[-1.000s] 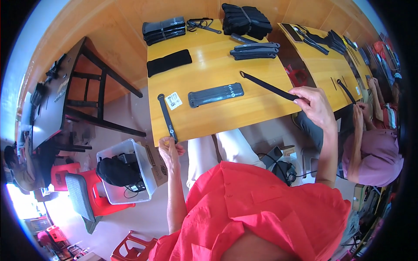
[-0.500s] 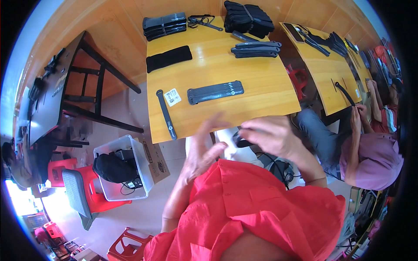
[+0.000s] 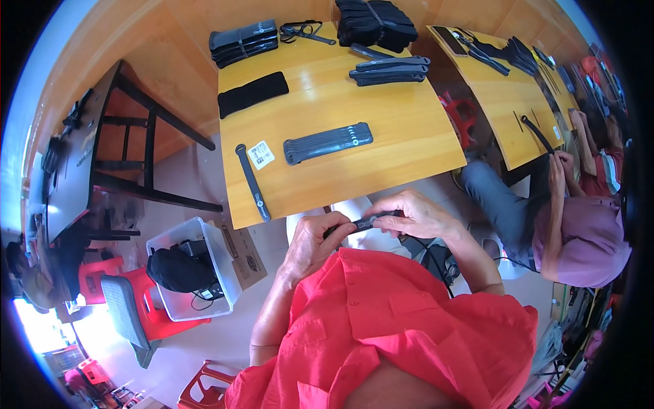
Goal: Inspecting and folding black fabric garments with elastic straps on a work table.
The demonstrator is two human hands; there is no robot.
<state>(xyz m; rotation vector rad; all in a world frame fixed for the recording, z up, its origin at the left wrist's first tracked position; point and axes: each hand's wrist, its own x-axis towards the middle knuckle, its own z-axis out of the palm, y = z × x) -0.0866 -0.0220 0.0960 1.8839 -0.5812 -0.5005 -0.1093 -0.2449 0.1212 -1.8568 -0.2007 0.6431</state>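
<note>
A black strap (image 3: 366,223) is stretched between my two hands, low in front of the table's near edge. My left hand (image 3: 315,240) pinches its left end, the thumb lying along it. The other end sits in the closed fingers of my right hand (image 3: 414,217). On the wooden table (image 3: 381,163) ahead lies a flat row of black straps (image 3: 328,142) side by side. A single black strap (image 3: 253,183) with a looped end rests at the table's left, beside a white printed label (image 3: 260,155).
Bundled black straps (image 3: 244,42), a black pouch (image 3: 253,94), a loose strap pile (image 3: 390,70) and a large tied bundle (image 3: 376,26) sit farther back. A white bin (image 3: 231,273) stands left on the floor. At right, a co-worker (image 3: 579,232) sits by another table (image 3: 521,129).
My left hand, open and blurred before, has closed on the strap's left end. My right hand has moved slightly left and the strap is now drawn out between both hands. The view has shifted slightly.
</note>
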